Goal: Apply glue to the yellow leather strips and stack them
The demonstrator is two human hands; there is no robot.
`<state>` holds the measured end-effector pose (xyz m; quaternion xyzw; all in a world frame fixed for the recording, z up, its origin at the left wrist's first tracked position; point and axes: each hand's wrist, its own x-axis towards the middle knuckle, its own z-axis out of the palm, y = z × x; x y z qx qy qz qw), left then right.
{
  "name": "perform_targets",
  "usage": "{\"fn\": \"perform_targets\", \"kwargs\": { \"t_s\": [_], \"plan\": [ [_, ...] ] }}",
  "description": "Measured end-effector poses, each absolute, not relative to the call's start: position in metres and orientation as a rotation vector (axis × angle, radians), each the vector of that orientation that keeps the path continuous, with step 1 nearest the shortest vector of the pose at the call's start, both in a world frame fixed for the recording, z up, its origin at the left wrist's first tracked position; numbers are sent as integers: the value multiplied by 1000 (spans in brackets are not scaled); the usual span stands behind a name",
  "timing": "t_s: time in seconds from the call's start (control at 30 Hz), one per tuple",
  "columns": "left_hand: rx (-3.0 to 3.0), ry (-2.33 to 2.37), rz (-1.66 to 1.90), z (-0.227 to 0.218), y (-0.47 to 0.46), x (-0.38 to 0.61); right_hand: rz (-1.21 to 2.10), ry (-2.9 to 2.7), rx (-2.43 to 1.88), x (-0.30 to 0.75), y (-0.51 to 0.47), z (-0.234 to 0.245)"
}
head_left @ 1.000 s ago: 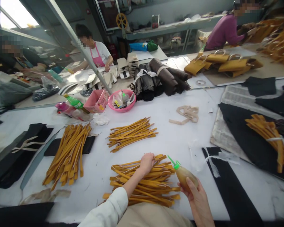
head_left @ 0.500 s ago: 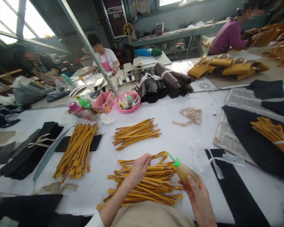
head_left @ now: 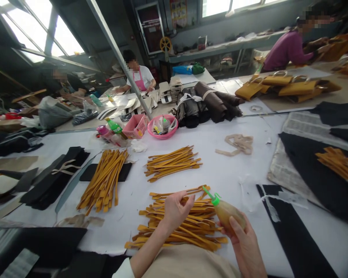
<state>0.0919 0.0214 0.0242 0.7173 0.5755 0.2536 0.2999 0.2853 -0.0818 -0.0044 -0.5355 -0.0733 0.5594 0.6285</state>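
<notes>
My right hand is wrapped round a soft squeeze bottle of yellowish-brown liquid. The bottle has a green cap and a thin green nozzle, which points up and left beside the end of a strap. My left hand is closed over a pile of tan leather straps; a bit of a leather strap shows between thumb and curled fingers, the rest of it hidden. One more strap lies across the top of the pile, behind my left hand, its end near the nozzle tip.
A smaller strap bundle lies beyond, and a larger strap bundle to the left. A pink basin, black strips, a beige ribbon and dark rolls are on the table. Several people work at tables behind.
My left hand has lowered slightly and curled its fingers; the strap end it held up by the nozzle now lies along the pile. The bottle stays near the same place. The view has shifted left.
</notes>
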Motion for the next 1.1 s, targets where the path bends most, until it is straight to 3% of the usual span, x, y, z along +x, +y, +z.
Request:
{"fn": "perform_targets", "kwargs": {
  "t_s": [0.4,0.83,1.1],
  "plan": [
    [1885,1517,548,50,15,88,1143,-254,-1252,286,-94,7],
    [1429,1199,645,40,13,82,892,-829,-1452,277,-97,3],
    [1300,1150,641,45,13,84,574,-1214,-1423,289,-90,11]
  ]
}}
